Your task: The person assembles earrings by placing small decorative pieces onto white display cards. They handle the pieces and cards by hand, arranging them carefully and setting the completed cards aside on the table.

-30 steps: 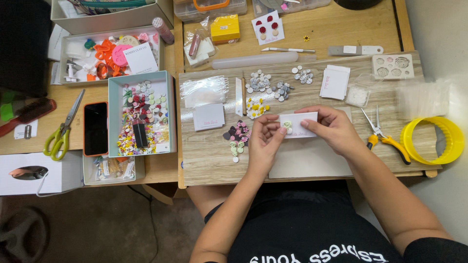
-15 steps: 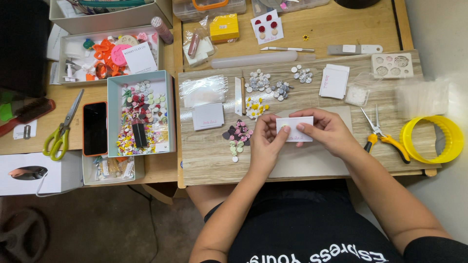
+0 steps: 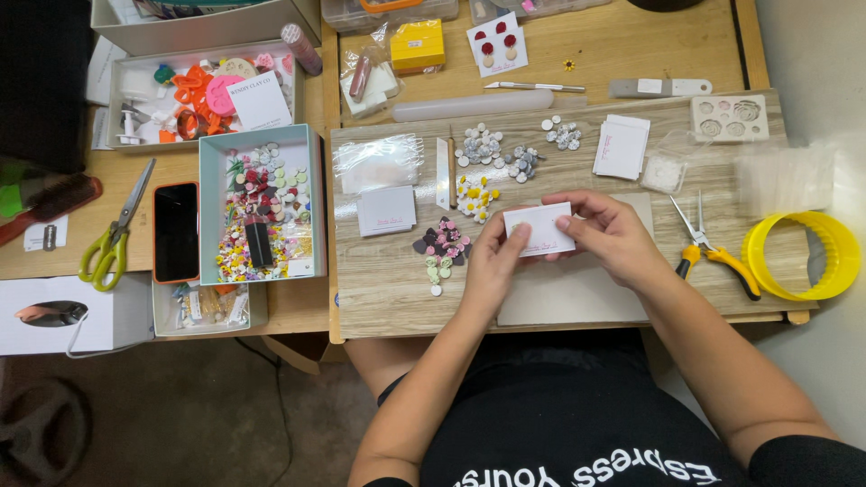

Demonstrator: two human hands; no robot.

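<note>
Wood-grain board [image 3: 388,289] laid over a crowded craft desk fills the head view, with a person seated at its near edge. Both hands meet above the board's middle: the left hand [image 3: 492,261] and the right hand [image 3: 613,236] pinch a small white card [image 3: 539,229] between thumbs and fingertips, holding it just over a pale mat [image 3: 577,293]. Left of the card lies a cluster of small flower-shaped pieces [image 3: 442,248]; right of it, yellow-handled pliers [image 3: 713,252] and a yellow ring [image 3: 803,257]. Beyond the card, a stack of white cards [image 3: 621,146] rests on the board.
</note>
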